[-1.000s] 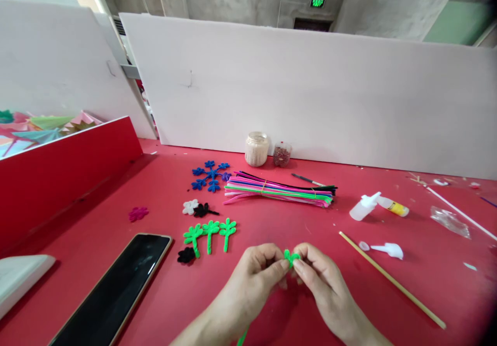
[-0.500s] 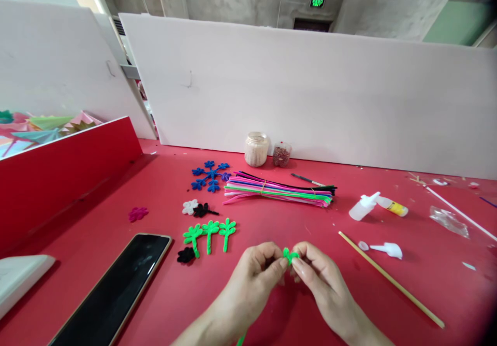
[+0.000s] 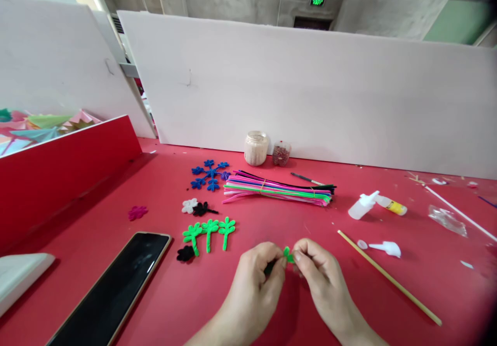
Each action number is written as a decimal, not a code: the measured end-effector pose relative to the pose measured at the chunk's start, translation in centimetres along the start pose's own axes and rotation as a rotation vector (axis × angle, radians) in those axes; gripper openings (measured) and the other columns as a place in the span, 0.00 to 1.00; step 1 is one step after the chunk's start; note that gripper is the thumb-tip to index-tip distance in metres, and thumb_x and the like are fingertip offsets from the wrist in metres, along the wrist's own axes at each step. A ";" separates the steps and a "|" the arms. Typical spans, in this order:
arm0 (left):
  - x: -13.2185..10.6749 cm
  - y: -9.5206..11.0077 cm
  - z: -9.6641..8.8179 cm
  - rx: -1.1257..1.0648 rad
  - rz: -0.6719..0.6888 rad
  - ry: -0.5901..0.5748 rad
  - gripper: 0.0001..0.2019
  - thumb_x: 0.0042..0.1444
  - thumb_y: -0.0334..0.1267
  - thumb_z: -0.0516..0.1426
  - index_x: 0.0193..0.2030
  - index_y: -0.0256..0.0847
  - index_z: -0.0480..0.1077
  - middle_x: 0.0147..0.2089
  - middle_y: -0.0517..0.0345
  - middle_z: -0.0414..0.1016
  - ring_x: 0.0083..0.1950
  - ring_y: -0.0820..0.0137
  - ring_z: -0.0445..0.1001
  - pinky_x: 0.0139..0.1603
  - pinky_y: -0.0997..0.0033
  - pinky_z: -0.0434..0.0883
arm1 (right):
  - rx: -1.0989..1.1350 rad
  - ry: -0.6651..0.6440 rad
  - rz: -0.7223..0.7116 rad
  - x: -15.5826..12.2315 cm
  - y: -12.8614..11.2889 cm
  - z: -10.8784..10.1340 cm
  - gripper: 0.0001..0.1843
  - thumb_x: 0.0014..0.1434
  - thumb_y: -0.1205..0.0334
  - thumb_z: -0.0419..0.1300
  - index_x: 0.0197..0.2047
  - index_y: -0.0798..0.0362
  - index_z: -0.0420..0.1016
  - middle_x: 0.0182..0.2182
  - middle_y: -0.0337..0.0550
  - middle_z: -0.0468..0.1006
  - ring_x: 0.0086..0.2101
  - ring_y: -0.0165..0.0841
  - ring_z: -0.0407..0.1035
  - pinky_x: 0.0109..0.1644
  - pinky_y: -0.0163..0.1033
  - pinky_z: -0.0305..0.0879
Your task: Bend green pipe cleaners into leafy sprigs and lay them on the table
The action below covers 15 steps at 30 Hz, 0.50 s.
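Note:
A bent green pipe cleaner (image 3: 288,256) is pinched between my two hands above the red table. My left hand (image 3: 259,284) grips its left side with thumb and forefinger, and my right hand (image 3: 322,278) pinches the right side. Most of the piece is hidden by the fingers. To the left lie several finished shapes: three green leafy stems (image 3: 208,234), a black flower (image 3: 185,254), a white flower (image 3: 189,206), a black flower with a stem (image 3: 202,209), a magenta flower (image 3: 137,212) and a blue snowflake-like piece (image 3: 210,174).
Beyond my hands lies a banded bundle of coloured pipe cleaners (image 3: 279,189). A glass jar (image 3: 256,149) and a small cup (image 3: 281,154) stand by the white partition (image 3: 310,92). At right are a glue bottle (image 3: 363,206) and wooden stick (image 3: 388,277); at left, a phone (image 3: 112,289).
My fingers have shifted slightly around the green pipe cleaner, and less of it shows now. The green strand below my left wrist is out of sight. The objects on the table stay put.

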<state>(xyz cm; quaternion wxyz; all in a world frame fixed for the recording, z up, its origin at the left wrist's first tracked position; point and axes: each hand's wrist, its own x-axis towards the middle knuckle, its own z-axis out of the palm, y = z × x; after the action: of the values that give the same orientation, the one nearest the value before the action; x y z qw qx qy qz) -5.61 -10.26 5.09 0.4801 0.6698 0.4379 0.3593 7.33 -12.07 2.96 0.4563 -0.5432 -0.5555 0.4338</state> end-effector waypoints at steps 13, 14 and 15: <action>0.6 0.2 -1.2 -0.490 -0.313 -0.211 0.10 0.49 0.37 0.53 0.21 0.36 0.60 0.17 0.66 0.55 0.20 0.79 0.50 0.22 0.76 0.48 | -0.487 0.064 -0.508 -0.1 -1.2 -3.2 0.11 0.53 0.67 0.54 0.42 0.51 0.65 0.34 0.43 0.70 0.32 0.32 0.66 0.37 0.36 0.64; 0.6 0.3 -1.2 -0.528 -0.332 -0.223 0.10 0.48 0.37 0.53 0.21 0.36 0.60 0.17 0.66 0.56 0.20 0.79 0.50 0.22 0.76 0.49 | -0.592 0.065 -0.623 -0.1 -1.1 -3.4 0.12 0.52 0.68 0.55 0.42 0.52 0.66 0.34 0.44 0.70 0.31 0.32 0.66 0.37 0.37 0.64; 0.5 0.4 -1.3 -0.561 -0.346 -0.233 0.10 0.48 0.37 0.54 0.21 0.35 0.61 0.18 0.66 0.57 0.20 0.79 0.51 0.22 0.77 0.49 | -0.686 0.052 -0.720 -0.1 -1.1 -3.5 0.13 0.51 0.69 0.56 0.42 0.52 0.67 0.33 0.44 0.71 0.31 0.33 0.66 0.37 0.38 0.64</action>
<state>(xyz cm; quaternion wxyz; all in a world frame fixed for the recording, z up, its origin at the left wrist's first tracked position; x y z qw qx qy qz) -6.47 -9.45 5.87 0.7460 0.4642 0.3716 0.2999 10.51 -12.29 4.74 0.3859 -0.4463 -0.8070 0.0272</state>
